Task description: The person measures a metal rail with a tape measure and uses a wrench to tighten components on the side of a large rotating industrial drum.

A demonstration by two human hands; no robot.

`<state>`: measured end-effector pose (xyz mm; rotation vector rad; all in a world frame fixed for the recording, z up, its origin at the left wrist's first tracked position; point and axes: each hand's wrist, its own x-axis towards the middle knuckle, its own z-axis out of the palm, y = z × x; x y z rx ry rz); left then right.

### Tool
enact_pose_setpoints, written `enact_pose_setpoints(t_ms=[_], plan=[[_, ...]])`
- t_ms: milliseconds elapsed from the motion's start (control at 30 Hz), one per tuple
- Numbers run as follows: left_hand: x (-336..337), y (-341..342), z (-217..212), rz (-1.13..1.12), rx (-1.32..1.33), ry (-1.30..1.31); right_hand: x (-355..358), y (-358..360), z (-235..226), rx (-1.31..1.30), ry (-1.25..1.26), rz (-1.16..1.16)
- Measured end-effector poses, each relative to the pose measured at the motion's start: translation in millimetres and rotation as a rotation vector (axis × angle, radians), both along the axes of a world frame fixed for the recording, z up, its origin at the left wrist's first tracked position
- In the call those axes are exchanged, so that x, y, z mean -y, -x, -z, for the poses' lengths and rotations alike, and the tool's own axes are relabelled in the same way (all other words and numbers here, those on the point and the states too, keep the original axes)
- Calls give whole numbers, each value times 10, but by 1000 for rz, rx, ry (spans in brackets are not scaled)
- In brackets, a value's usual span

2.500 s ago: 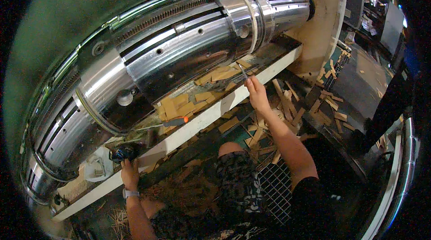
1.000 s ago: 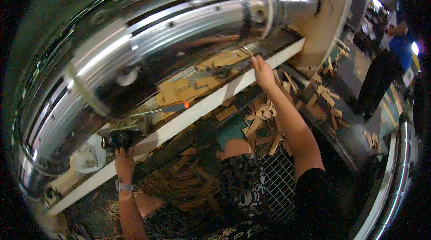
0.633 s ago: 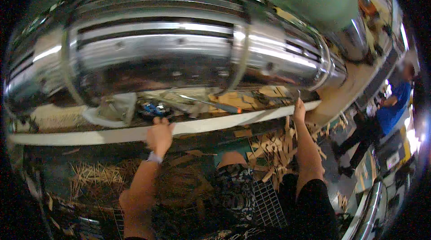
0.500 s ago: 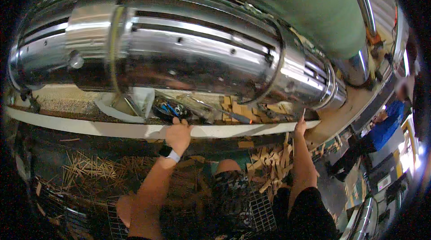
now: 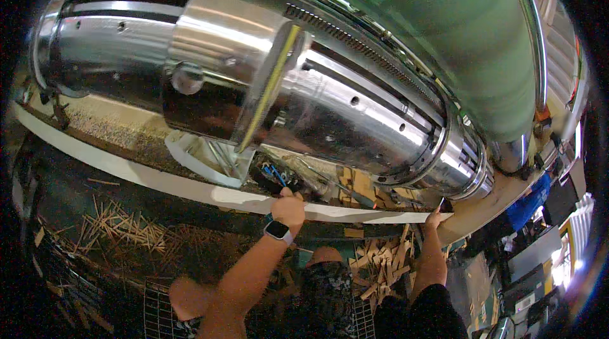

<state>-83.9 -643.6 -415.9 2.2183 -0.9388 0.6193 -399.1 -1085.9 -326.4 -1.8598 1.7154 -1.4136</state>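
Observation:
My left hand [image 5: 288,209], with a watch [image 5: 277,230] on its wrist, is at the white ledge beside a dark tray [image 5: 259,174] of small parts. Its fingers curl at the tray's near side, close to a blue piece [image 5: 275,173]; what is in them is hidden. Farther right, my right hand [image 5: 433,218] pinches a thin, pale, upright piece [image 5: 441,202] near the ledge's right end; its kind is too small to tell. Above both hands lies a large shiny metal cylinder [image 5: 355,107] with slots, holes and a clamped ring [image 5: 269,88].
A white open container [image 5: 190,160], cardboard-like scraps [image 5: 357,185] and a long-handled tool [image 5: 363,199] lie along the white ledge [image 5: 127,171]. A green roller [image 5: 463,41] stands behind. Thin strips [image 5: 127,228] and scraps [image 5: 387,260] litter below. A person in blue [image 5: 531,202] is at right.
The view has swung and tilted, so the cylinder and ledge slope down more to the right. My left hand remains by the dark tray, and the right still pinches the thin piece.

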Motion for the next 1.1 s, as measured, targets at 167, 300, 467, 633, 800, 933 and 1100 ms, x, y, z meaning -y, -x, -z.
enact_pose_setpoints(t_ms=[167, 300, 467, 633, 800, 933, 1100], plan=[[-241, 164, -162, 75, 119, -130, 62, 120, -99, -53, 22, -81], [-294, 56, -85, -7, -59, -263, -109, -168, 23, -265, 74, -83], [-121, 315, -191, 3, -152, -304, 70, 217, 1, -112, -100, -57], [-176, 214, -238, 44, -36, -456, -6, 151, -75, -119, -223, -233], [-270, 161, -252, -51, 109, -437, -213, -70, -60, 140, -113, -414], [-108, 279, -335, -72, 44, -570, -92, 189, 14, 225, -103, -359], [-258, 128, -161, -13, 202, -568, -365, 117, -26, 260, -134, -373]])
